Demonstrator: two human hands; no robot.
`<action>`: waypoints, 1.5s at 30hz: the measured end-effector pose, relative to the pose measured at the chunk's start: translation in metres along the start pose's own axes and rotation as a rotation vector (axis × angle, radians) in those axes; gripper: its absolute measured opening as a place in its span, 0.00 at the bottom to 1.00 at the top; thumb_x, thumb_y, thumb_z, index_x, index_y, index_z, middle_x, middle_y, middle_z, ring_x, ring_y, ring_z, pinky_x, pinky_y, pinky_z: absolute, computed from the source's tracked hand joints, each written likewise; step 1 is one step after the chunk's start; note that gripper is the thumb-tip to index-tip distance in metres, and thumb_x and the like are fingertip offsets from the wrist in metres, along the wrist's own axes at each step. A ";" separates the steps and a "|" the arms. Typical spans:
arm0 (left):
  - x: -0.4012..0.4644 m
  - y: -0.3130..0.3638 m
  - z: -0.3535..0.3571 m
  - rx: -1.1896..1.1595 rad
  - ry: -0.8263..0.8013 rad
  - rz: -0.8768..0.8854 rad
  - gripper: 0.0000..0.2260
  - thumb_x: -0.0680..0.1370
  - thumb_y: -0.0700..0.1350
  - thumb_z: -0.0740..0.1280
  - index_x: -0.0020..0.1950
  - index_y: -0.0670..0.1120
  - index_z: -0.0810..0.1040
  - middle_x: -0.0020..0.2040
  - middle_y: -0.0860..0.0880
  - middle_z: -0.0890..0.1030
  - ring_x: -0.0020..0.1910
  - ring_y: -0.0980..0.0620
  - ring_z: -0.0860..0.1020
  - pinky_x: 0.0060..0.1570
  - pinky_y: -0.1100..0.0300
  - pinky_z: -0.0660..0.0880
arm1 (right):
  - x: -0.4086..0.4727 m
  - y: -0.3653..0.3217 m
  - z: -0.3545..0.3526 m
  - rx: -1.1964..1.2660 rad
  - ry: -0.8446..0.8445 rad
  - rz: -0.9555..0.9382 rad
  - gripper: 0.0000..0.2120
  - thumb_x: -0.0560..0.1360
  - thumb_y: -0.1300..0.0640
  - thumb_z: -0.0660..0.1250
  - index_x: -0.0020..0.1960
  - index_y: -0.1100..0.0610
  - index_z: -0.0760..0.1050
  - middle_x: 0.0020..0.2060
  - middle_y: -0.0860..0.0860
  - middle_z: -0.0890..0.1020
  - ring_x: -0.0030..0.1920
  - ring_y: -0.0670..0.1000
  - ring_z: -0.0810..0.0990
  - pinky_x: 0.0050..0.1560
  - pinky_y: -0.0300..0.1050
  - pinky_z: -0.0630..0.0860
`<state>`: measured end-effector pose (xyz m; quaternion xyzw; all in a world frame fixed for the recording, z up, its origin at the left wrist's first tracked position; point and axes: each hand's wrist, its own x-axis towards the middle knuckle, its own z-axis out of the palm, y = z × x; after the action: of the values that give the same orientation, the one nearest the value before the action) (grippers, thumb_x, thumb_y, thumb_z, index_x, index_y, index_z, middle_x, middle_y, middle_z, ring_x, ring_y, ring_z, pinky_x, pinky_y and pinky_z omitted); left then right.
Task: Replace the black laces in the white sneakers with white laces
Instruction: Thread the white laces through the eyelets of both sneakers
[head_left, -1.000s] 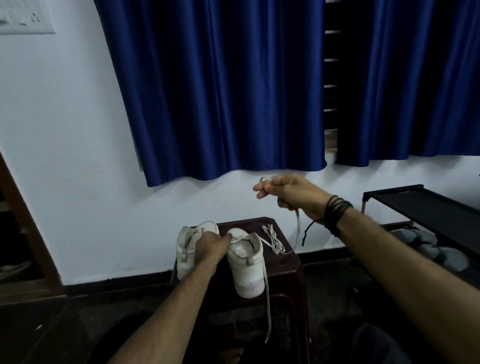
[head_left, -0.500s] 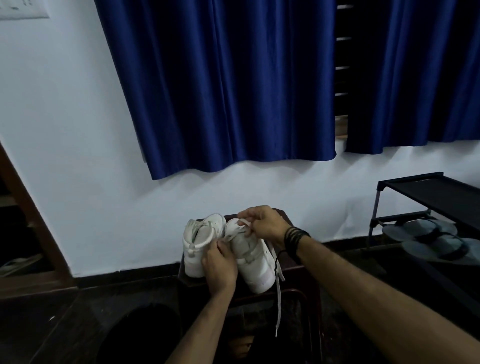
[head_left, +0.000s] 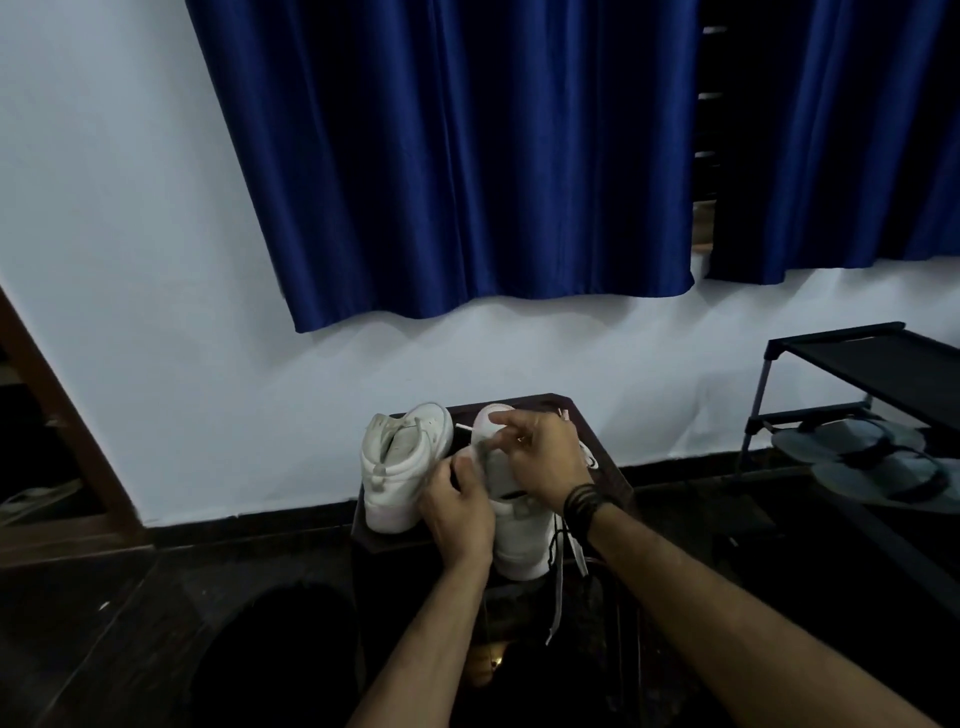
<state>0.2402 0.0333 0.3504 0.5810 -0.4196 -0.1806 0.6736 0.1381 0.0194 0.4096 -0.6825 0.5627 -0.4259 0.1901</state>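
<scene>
Two white sneakers stand heels toward me on a small dark stool (head_left: 597, 452). The left sneaker (head_left: 397, 467) stands untouched. My left hand (head_left: 457, 512) grips the near left side of the right sneaker (head_left: 519, 540). My right hand (head_left: 540, 460) is over that shoe's tongue area, fingers curled and pinching a white lace (head_left: 488, 441). A loose end of the white lace (head_left: 558, 587) hangs down past the stool's front edge. A short white lace tip (head_left: 464, 427) shows between the two shoes. No black lace is clearly visible.
Behind the stool is a white wall with blue curtains (head_left: 467, 156). At the right stands a black shoe rack (head_left: 857, 364) with grey sandals (head_left: 872, 457) on a lower shelf. A brown wooden frame (head_left: 62, 415) is at the left. The floor is dark.
My right hand came down from a raised pull with the lace to the right sneaker's tongue. My left hand shifted from between the shoes onto the right sneaker's side.
</scene>
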 end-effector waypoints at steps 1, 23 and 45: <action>-0.001 -0.001 0.002 -0.037 0.004 -0.040 0.15 0.79 0.51 0.61 0.46 0.42 0.82 0.43 0.44 0.84 0.44 0.49 0.79 0.50 0.53 0.76 | -0.002 0.002 0.000 -0.002 0.008 -0.020 0.14 0.74 0.60 0.67 0.55 0.49 0.84 0.45 0.49 0.87 0.47 0.47 0.84 0.51 0.37 0.77; -0.009 0.001 -0.008 -0.421 -0.072 -0.190 0.13 0.83 0.40 0.62 0.40 0.47 0.80 0.34 0.60 0.83 0.37 0.66 0.77 0.40 0.72 0.74 | -0.018 0.010 0.005 0.066 0.109 -0.040 0.05 0.73 0.59 0.72 0.46 0.51 0.85 0.41 0.46 0.87 0.34 0.37 0.79 0.43 0.27 0.75; -0.016 0.002 -0.013 -0.375 -0.101 -0.160 0.10 0.82 0.43 0.64 0.44 0.49 0.83 0.41 0.56 0.86 0.42 0.63 0.80 0.47 0.66 0.75 | -0.030 0.002 0.016 -0.218 0.114 -0.021 0.07 0.75 0.51 0.64 0.48 0.50 0.78 0.42 0.52 0.84 0.47 0.58 0.81 0.43 0.48 0.74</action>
<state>0.2410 0.0534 0.3468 0.4672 -0.3643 -0.3373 0.7316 0.1494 0.0436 0.3878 -0.6796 0.6085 -0.4023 0.0778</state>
